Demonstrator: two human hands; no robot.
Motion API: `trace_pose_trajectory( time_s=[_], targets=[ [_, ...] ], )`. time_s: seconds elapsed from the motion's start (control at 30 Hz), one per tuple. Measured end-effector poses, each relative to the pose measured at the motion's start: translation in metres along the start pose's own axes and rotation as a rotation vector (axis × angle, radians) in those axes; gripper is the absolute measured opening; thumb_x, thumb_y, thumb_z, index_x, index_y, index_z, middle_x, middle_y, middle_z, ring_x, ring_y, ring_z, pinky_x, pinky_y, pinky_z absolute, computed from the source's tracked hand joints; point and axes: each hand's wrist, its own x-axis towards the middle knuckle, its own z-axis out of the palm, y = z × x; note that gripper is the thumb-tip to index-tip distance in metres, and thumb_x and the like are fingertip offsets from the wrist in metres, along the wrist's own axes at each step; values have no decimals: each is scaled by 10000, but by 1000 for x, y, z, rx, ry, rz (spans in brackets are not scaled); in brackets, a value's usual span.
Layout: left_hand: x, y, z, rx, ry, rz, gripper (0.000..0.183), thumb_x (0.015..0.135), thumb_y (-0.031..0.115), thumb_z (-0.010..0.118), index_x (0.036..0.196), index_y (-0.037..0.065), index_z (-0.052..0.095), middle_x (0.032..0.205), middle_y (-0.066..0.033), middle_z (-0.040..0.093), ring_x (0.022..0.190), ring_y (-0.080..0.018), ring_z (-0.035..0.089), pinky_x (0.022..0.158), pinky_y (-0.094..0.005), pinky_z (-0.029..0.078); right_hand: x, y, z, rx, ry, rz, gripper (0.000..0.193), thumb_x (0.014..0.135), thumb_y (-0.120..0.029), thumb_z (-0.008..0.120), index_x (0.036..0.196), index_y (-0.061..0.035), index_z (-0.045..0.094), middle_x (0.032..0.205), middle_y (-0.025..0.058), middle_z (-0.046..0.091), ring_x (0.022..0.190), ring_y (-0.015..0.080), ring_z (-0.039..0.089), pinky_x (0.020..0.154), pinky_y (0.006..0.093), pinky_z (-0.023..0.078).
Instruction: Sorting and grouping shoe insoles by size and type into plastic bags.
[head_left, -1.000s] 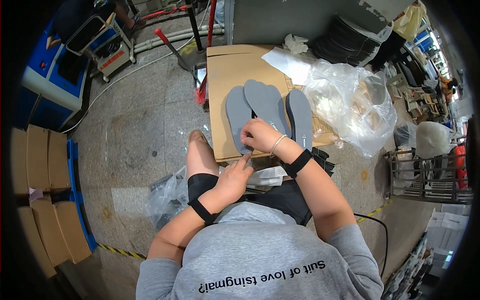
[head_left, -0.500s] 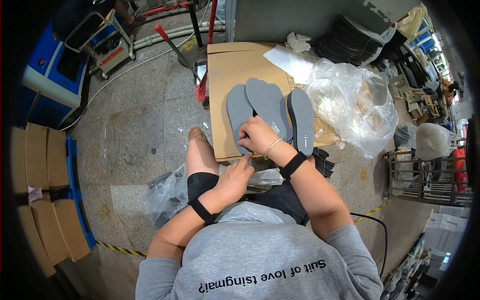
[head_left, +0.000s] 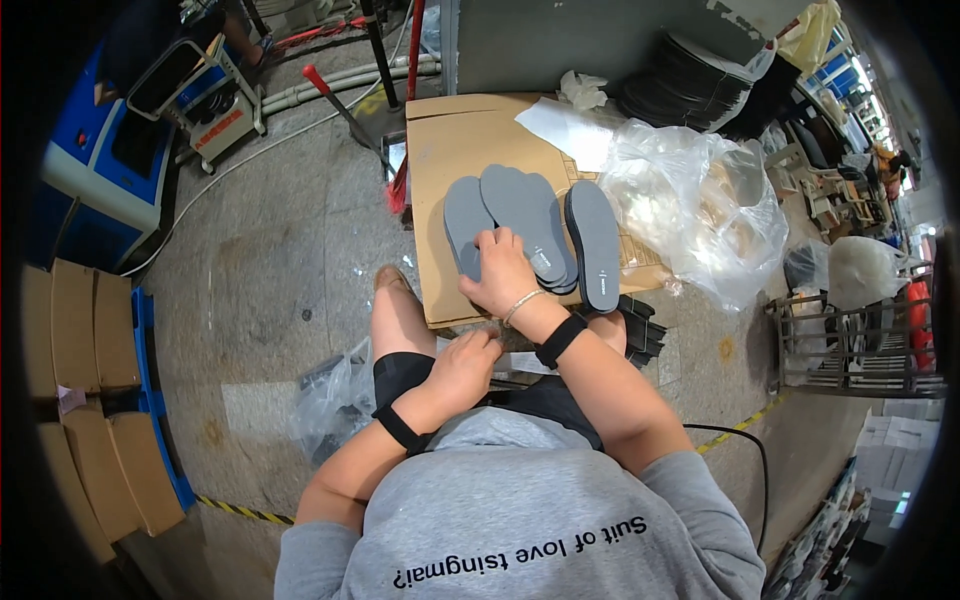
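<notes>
The right hand (head_left: 500,275) spreads higher over the left gray insole (head_left: 463,215) on a cardboard sheet (head_left: 450,140), its earlier pinch loosened; whether it grips cannot be told. The left hand (head_left: 462,362), curled, draws back from the near edge, its hold unclear, apparently leaving the insole to the right. Middle insoles (head_left: 525,205) and a right stack (head_left: 597,240) lie alongside.

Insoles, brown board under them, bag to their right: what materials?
Insoles: matte grey, maybe fabric-faced foam; evenly dull surface.
Brown board: likely cardboard, matte; tan surface, printed lines at right.
Bag: probably thin clear plastic, glossy; crinkled, see-through, bright highlights.
</notes>
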Motion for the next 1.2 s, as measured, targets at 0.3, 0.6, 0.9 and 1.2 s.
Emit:
trace_pose_trajectory(
  time_s=[0.3,0.6,0.9,1.2],
  targets=[
    [6,-1,-9,-77,58,-52,127,777,10,515,874,-1,596,829,-175,597,829,-347,572,732,-408,457,-5,42,-37,2,205,-100,398,679,-204,681,1002,-30,528,1027,165,485,982,350,458,844,406,408],
    [13,-17,-27,-159,127,-214,110,801,41,526,852,-3,613,769,-189,616,763,-360,598,683,-407,463,-58,45,-35,226,-378,-201,242,744,-198,634,914,-28,609,811,156,638,776,317,614,698,380,476],
    [14,-16,-18,-22,131,-166,130,816,119,543,868,33,626,790,-166,615,800,-333,571,771,-408,399,-57,35,-36,335,-281,-229,156,743,-153,624,849,-38,617,795,142,634,785,321,598,704,387,464],
    [16,-21,-22,-205,98,-188,128,830,96,541,867,-13,596,771,-187,611,727,-343,597,644,-377,459,-77,26,-23,59,90,-461,120,730,-123,607,836,-66,607,849,62,577,832,248,526,768,350,413]
  ],
)
